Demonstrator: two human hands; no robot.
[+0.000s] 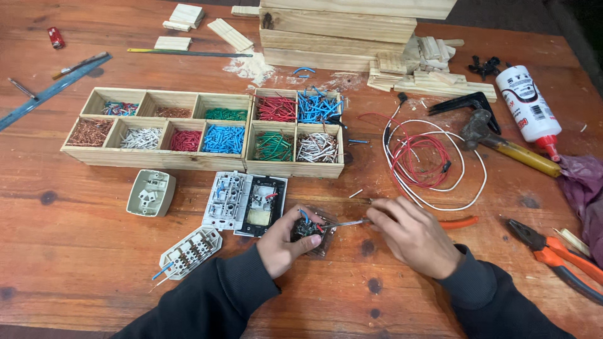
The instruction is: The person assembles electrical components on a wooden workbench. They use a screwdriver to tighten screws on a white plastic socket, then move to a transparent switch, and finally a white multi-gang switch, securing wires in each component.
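One view only — a camera worn on the person's head, looking steeply down and forward over the wooden bench (75,251). It sits close: both dark sleeves enter from the bottom edge and the hands work low in the middle of the frame. The far edge, by the stacked planks (339,28), lies at the top — no second view shares the scene.

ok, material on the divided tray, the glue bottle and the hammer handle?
Divided tray: pale raw wood, unpainted, grain visible. Glue bottle: white plastic by its smooth, slightly glossy look, red nozzle. Hammer handle: glossy yellow, probably plastic or lacquered wood; the head looks like dull dark metal.
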